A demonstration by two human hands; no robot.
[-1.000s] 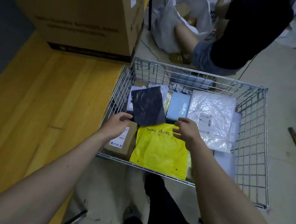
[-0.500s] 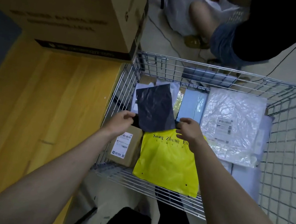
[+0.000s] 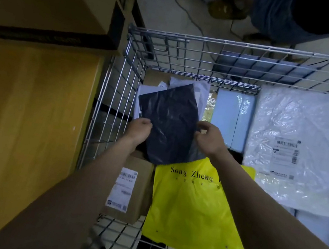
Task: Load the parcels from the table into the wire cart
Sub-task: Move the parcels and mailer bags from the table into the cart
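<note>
Both hands grip a dark plastic parcel (image 3: 170,123) inside the wire cart (image 3: 194,37), left hand (image 3: 139,128) pinching its left edge, right hand (image 3: 208,139) its right, above a yellow mailer (image 3: 195,211) near the cart's left wall.

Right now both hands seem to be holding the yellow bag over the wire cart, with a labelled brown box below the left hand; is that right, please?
Not quite: the bag in both hands is the black bag, not the yellow bag, which lies in the cart. The head view shows the left hand and right hand gripping its edges. The brown box is as you say.
</note>
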